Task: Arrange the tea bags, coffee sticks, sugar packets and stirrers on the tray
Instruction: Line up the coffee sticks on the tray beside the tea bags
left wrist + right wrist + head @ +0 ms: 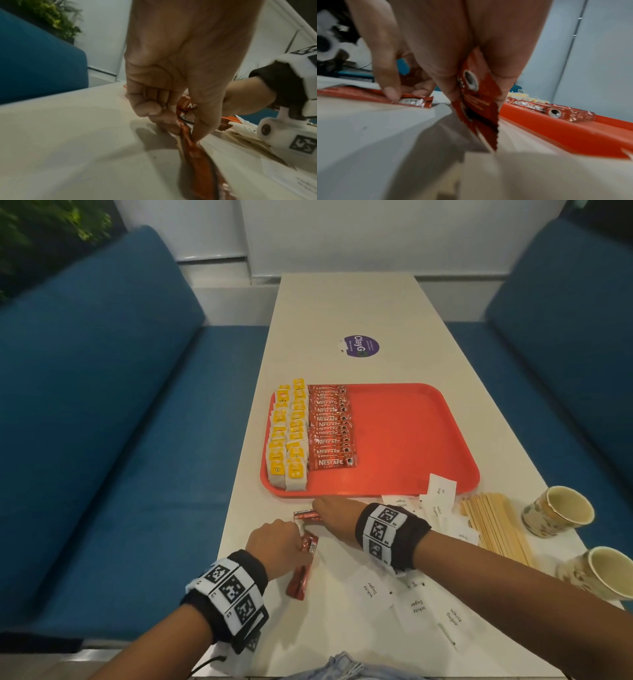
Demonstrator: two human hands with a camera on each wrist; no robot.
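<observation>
Head view: tea bags [287, 436] and most coffee sticks [330, 428] are on the tray [411, 440]; left hand [279, 546] and right hand [334, 517] each pinch loose sticks [301, 580]; sugar packets [416, 609] and stirrers [493, 525] remain on the bench [342, 302].

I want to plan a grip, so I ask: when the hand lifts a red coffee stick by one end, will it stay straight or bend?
Probably it bends somewhat: the coffee stick pinched by the left hand droops toward the table. It looks light, since fingertips alone hold it. The glossy foil may slip, so pinching the crimped end seems safer.
</observation>
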